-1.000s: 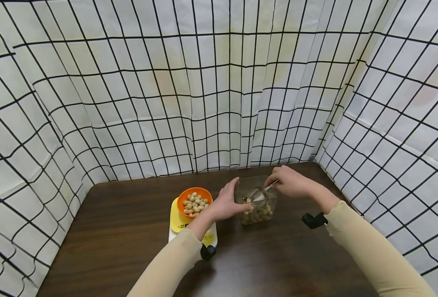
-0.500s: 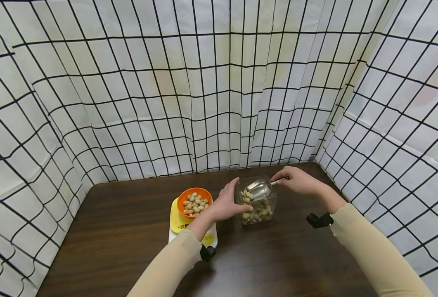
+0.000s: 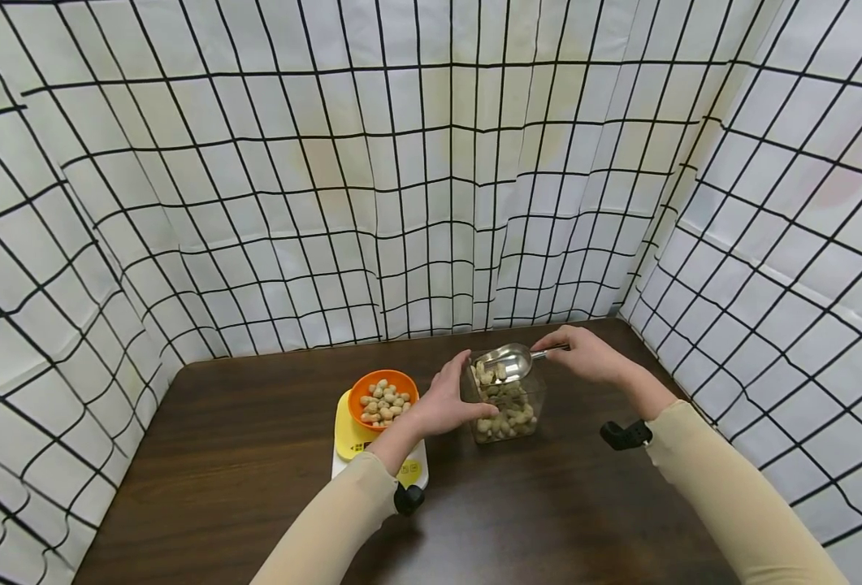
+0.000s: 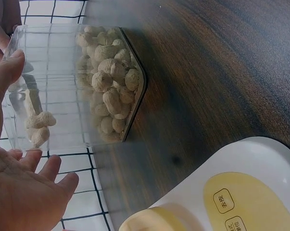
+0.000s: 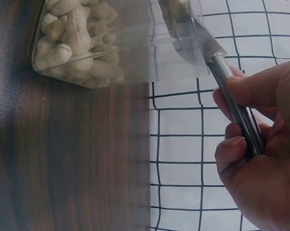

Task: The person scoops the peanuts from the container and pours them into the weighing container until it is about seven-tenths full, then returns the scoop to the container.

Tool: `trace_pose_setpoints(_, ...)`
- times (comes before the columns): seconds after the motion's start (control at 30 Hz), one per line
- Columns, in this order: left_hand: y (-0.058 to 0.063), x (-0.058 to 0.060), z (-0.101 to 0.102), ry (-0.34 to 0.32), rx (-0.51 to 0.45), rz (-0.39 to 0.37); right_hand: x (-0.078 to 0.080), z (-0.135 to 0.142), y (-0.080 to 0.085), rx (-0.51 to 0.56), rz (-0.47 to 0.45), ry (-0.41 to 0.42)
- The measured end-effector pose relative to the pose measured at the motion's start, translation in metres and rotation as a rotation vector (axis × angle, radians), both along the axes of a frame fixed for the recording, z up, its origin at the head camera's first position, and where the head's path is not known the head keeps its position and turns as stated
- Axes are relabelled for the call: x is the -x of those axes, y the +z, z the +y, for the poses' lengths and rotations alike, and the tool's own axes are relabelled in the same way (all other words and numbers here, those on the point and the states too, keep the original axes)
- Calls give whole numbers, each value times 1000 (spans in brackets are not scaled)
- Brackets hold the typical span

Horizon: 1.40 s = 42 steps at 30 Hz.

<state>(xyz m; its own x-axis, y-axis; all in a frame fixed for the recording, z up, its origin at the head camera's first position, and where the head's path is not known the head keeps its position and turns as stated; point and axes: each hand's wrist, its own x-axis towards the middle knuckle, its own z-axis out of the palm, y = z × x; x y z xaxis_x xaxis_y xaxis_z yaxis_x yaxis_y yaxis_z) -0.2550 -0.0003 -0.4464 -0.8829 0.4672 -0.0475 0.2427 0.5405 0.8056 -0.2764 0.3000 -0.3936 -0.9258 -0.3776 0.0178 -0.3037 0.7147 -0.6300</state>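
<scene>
My right hand (image 3: 580, 354) grips the handle of a metal scoop (image 3: 515, 361), its fingers curled round the steel handle in the right wrist view. The scoop bowl carries a few unshelled peanuts (image 4: 38, 130) at the top of a clear plastic container (image 4: 63, 38). More peanuts (image 3: 504, 424) fill the container's lower part. Around the container's left side, my left hand (image 3: 445, 400) holds it near the rim, thumb in front and fingers behind. Left of that hand, an orange bowl (image 3: 355, 396) with peanuts sits on a yellow and white kitchen scale (image 3: 348, 439).
The dark wooden table (image 3: 255, 455) extends around these things. White curtains with a black grid (image 3: 401, 179) stand behind and along both sides. My left forearm (image 3: 343, 512) crosses over part of the scale and hides some of its front.
The scoop, first low inside the container, has come up to the rim with peanuts in it, as the right hand shifted slightly right. The left hand and the bowl have stayed put.
</scene>
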Motion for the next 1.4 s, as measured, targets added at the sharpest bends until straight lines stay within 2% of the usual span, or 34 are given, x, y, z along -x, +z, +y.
trace_pose_setpoints(0.2,0,0,0,-5,-4,1,1,4,3,-27,-40,16)
trace_pose_setpoints(0.43,0,1,0,-3,0,7,1,4,5,-37,-88,72)
trace_pose_setpoints(0.8,0,0,1,0,-3,1,-1,6,2,4,-53,38)
trace_pose_setpoints(1.17,1,-1,0,10,4,1,-2,18,-7,71,-75,10)
trace_pose_setpoints(1.4,0,0,0,7,2,1,-6,21,-3,88,-62,-27)
